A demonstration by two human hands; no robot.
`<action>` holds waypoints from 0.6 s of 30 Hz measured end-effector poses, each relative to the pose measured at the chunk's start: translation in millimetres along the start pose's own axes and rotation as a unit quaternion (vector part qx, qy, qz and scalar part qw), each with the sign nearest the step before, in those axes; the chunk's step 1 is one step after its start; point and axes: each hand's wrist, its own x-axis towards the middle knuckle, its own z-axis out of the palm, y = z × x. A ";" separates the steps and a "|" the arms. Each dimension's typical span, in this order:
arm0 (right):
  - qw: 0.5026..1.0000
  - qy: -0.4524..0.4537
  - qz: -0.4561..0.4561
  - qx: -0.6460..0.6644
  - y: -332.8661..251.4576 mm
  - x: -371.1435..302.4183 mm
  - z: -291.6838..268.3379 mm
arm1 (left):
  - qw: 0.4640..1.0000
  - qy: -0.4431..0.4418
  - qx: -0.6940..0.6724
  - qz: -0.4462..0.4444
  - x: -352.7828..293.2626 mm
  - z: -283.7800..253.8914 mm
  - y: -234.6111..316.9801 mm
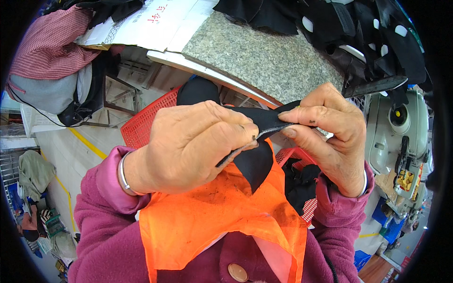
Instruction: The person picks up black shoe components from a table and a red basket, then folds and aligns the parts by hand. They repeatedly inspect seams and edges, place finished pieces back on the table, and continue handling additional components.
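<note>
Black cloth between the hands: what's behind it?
Behind the black cloth, the orange apron shows around its hanging corner, part of a red basket to the right. Whatever it covers is hidden.

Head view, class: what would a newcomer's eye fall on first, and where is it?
The bright orange apron probably catches the eye first, across the person's front at lower middle. Just above it, the left hand and right hand pinch a black cloth piece. A red basket shows beyond the left hand.

Speckled tabletop (264, 59), black cloth pieces (266, 15), white cardboard (137, 34)
</note>
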 end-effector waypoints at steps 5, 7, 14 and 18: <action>1.000 0.014 0.017 -0.021 -1.9 -3.2 8.9 | 1.000 -0.008 0.016 0.014 -2.3 1.9 0.9; 0.999 0.024 0.013 -0.043 -2.2 -4.0 12.8 | 1.000 -0.017 0.014 0.002 -2.0 1.3 -0.2; 0.999 0.001 0.039 0.006 -1.6 -1.8 9.4 | 0.999 0.013 -0.022 -0.029 1.9 3.4 -8.3; 0.998 -0.035 0.031 0.038 0.7 2.1 6.3 | 0.999 0.012 -0.020 -0.028 2.4 2.7 -7.8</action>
